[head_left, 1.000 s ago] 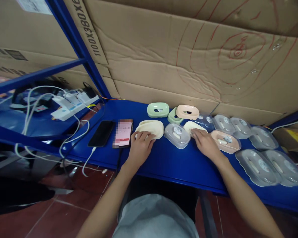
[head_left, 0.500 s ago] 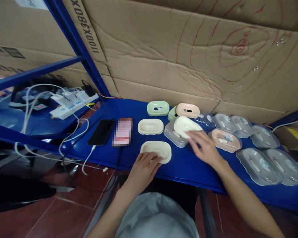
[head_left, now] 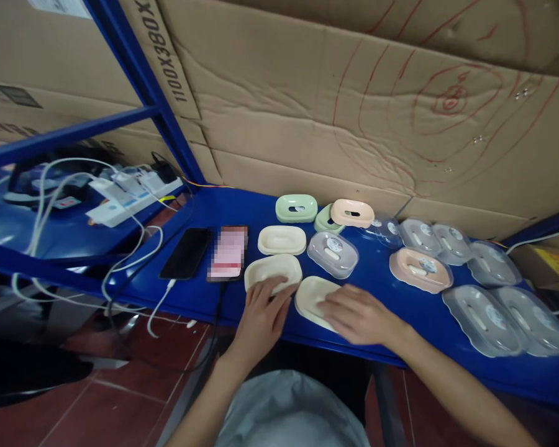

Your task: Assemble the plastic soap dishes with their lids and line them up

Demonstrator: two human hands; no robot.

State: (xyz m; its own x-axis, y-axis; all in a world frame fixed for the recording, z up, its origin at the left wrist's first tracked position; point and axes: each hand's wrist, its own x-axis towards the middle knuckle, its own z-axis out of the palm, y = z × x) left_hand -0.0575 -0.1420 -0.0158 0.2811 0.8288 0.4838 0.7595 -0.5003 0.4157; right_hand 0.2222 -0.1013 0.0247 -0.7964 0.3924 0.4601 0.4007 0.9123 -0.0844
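Note:
A cream oval soap dish (head_left: 257,268) is at the front of the blue table, tilted slightly. My left hand (head_left: 266,310) grips its near edge, with the fingers reaching inside the hollow. Just to the right, my right hand (head_left: 356,313) holds a second cream oval piece, a soap dish tray (head_left: 311,295), low over the front edge; the fingers cover its right part. Both pieces are close together, and I cannot tell whether they touch. Another cream soap dish (head_left: 282,239) sits behind them. A clear-lidded soap dish (head_left: 333,253) lies behind the tray.
Green soap dishes (head_left: 296,208) and a peach one (head_left: 353,212) stand at the back. Several clear-lidded dishes (head_left: 487,318) fill the right side, near a lidded peach dish (head_left: 420,270). Two phones, one black (head_left: 186,253), lie left, with cables and a power strip (head_left: 135,200) beyond.
My right hand has brought the cream tray down and toward me, from above the clear-lidded dish to beside the left hand's dish. My left hand has shifted its dish left and tilted it.

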